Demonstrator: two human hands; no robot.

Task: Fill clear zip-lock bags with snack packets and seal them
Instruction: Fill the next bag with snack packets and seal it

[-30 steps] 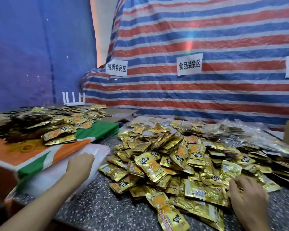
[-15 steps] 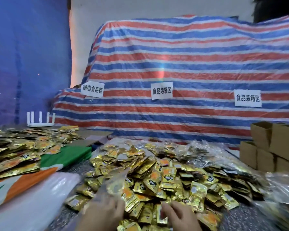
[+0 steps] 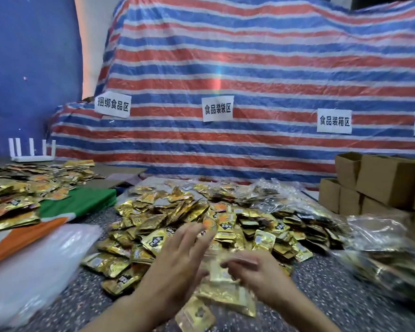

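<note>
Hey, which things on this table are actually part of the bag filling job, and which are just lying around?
For the job: gold snack packets; part-filled clear bag; stack of empty bags, left; filled bags, right.
Just lying about: cardboard boxes; white router; paper signs; striped tarp.

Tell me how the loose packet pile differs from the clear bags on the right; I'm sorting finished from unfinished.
The packet pile lies loose and uncovered; the clear bags hold their packets under glossy plastic. The pile spreads across the middle of the table; the bags sit at its right edge beside cardboard boxes. Both are gold packets on the same speckled table.
</note>
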